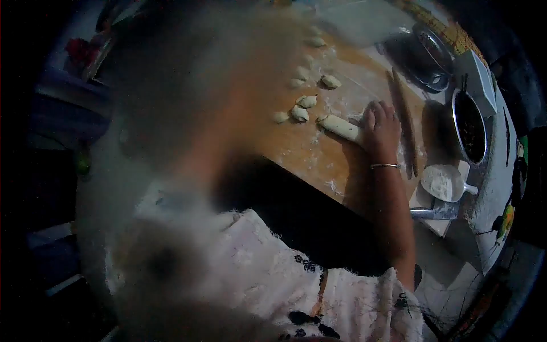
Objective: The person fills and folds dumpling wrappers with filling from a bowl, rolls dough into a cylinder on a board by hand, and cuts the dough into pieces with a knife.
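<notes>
A pale dough roll (340, 129) lies on the floured wooden board (310, 154). My right hand (380, 124) is closed around the roll's right end, palm down, with a bracelet at the wrist. Several small dough pieces lie beyond the roll's left end, among them one piece (300, 113) close to it and another (330, 81) farther back. A large blur covers the left side of the view. My left arm (213, 137) shows only as a smeared orange shape, and the fingers of my left hand cannot be made out.
Right of my hand lies a long rolling pin (404, 122). A metal bowl with dark contents (470, 128) stands farther right, near a white container (477, 80). Closer in are a white scoop of flour (443, 183) and a metal blade (441, 213). A dark, shiny vessel (419, 57) sits at the back right.
</notes>
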`<state>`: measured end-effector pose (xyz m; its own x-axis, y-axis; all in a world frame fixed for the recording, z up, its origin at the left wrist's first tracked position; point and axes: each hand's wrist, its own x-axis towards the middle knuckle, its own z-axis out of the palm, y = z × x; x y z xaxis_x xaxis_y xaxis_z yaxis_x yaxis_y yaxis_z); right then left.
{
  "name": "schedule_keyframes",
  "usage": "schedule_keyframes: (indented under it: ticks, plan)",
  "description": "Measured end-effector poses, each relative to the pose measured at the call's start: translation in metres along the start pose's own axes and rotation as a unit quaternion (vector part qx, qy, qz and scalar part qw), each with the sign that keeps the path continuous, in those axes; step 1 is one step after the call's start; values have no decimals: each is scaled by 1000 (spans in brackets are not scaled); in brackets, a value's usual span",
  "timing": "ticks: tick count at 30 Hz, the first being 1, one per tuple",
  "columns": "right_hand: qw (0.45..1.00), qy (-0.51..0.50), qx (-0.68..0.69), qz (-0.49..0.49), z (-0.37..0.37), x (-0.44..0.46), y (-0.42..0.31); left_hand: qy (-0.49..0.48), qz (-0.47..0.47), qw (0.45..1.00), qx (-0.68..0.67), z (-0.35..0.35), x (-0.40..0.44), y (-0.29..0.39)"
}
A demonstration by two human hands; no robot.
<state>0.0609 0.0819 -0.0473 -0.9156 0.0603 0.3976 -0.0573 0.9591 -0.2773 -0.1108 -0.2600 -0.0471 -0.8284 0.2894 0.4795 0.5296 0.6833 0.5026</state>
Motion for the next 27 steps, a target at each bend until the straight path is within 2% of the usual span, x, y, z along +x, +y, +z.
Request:
schedule_keyframes:
  ticks: [3, 6, 7, 8, 10, 14, 15, 17, 20, 21, 24, 26, 27]
  plan:
    - [999, -33, -3, 1, -5, 2, 0, -14, -22, 1000, 6, -27, 20, 13]
    - [999, -33, -12, 3, -8, 4, -1, -54, -117, 986, 106, -53, 21, 34]
    - [999, -34, -14, 4, -7, 4, -2, 12, -77, 982, 174, -16, 28, -46]
    - [999, -35, -17, 9, -7, 4, -2, 8, -76, 982, 172, -16, 31, -44]
    - [999, -36, -5, 4, -9, 4, -1, -90, -179, 957, 212, -22, 35, -38]
    - [999, -41, 1, 0, -14, 4, -5, -153, -198, 945, 212, -39, 30, -1]
    - [999, -41, 0, 4, -10, 4, -2, -159, -134, 971, 117, -38, 31, -5]
    - [1000, -28, -14, 2, -6, 5, 1, -159, -71, 984, 21, -36, 25, -1]
    - [1000, -26, -14, 2, -7, 5, -2, -130, 19, 988, 83, -28, -6, 42]
    - [1000, -24, -14, 3, -6, 6, -1, -177, 72, 964, 183, -39, -12, 71]
    - [1000, -13, -17, 4, 3, 6, 6, -293, 90, 943, 132, -37, -14, 74]
    - [1000, -7, -17, -14, 11, 7, 13, -192, 76, 967, 147, -26, -26, 78]
    - [1000, -4, -18, -13, 16, 7, 15, -139, 109, 975, 136, -18, -34, 68]
